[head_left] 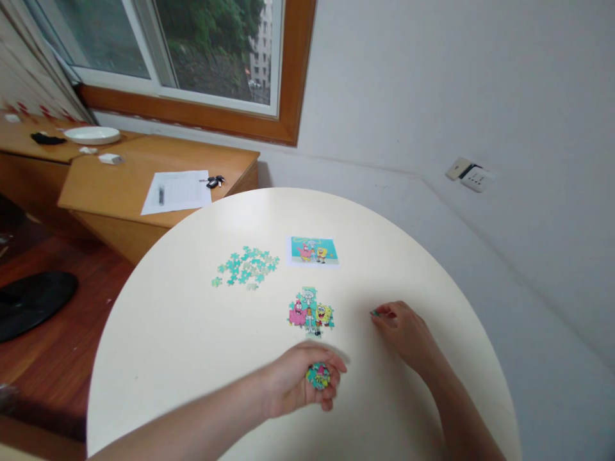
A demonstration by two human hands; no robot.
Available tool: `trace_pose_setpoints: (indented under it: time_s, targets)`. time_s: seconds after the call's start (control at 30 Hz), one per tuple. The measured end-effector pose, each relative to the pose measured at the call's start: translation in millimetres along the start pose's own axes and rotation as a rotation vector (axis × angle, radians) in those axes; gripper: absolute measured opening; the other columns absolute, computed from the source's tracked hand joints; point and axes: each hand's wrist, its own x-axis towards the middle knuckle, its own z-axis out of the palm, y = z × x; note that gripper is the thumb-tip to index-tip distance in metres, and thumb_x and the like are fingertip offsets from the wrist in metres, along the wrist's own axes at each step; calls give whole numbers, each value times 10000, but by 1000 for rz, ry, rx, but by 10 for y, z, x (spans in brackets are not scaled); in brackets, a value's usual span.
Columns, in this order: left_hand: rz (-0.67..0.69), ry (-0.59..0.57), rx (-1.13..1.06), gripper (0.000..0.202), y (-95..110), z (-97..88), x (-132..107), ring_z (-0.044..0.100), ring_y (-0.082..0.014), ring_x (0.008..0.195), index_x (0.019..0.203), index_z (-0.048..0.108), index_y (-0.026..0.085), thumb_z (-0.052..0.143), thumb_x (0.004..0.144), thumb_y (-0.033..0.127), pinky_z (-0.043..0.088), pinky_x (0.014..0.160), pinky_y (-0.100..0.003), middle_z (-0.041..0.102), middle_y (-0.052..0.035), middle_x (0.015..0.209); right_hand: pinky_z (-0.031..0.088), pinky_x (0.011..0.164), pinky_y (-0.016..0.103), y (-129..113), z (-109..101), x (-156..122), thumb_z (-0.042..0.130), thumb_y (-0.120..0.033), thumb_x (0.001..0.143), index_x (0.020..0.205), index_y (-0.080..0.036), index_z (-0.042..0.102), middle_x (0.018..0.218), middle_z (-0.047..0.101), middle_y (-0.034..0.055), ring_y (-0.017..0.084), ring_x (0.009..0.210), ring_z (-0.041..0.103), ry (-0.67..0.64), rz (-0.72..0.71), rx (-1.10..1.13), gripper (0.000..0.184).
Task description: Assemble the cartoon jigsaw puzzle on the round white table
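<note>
My left hand is curled around a small bunch of colourful puzzle pieces, just above the round cream table. My right hand rests on the table to the right, pinching one green puzzle piece at its fingertips. Between the hands and slightly further away lies a partly joined cartoon puzzle section. A heap of loose teal pieces lies further back on the left. A small reference picture lies flat behind the joined section.
A wooden desk stands behind the table at the left, holding a paper sheet, keys and a white plate. A window is above it. A wall socket sits at the right. A black round base lies on the wooden floor.
</note>
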Motion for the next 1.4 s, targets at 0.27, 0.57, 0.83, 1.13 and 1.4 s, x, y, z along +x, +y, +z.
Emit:
trace_pose_setpoints:
  time_s: [0.27, 0.57, 0.83, 1.13, 1.4]
  targets:
    - [-23, -29, -13, 149, 1, -17, -8, 404, -73, 407, 691, 594, 110, 578, 694, 258, 216, 447, -240, 482, 19, 515, 445, 792, 346, -39, 64, -18, 532, -226, 751, 743, -165, 614, 840, 614, 80, 198, 810, 582, -28, -59, 0, 103]
    - [-14, -20, -17, 155, 6, 1, -19, 419, -78, 424, 689, 599, 104, 607, 683, 258, 230, 453, -243, 487, 11, 525, 452, 760, 336, -34, 72, -19, 546, -263, 758, 843, -167, 624, 910, 615, 83, 186, 784, 587, -15, -41, 20, 150]
    - [-7, -21, -19, 168, -5, -18, -11, 435, -80, 425, 699, 609, 97, 610, 697, 264, 287, 461, -246, 498, 9, 536, 448, 685, 311, -35, 75, -14, 538, -274, 725, 773, -189, 561, 796, 603, 53, 171, 710, 567, 22, -76, 78, 101]
    - [-11, 10, -60, 311, -39, -30, 18, 555, -134, 517, 707, 623, 84, 561, 755, 385, 443, 556, -289, 579, -47, 593, 434, 558, 260, -387, -29, -139, 559, -393, 739, 730, -183, 567, 630, 608, 14, 130, 569, 534, -160, -89, 560, 211]
    - [-37, -110, -106, 407, -4, -26, 18, 611, -162, 605, 803, 611, 65, 481, 826, 450, 473, 680, -318, 616, -79, 663, 421, 551, 221, -813, -58, -454, 501, -333, 821, 756, -192, 651, 529, 587, -25, 105, 517, 527, -569, -262, 638, 216]
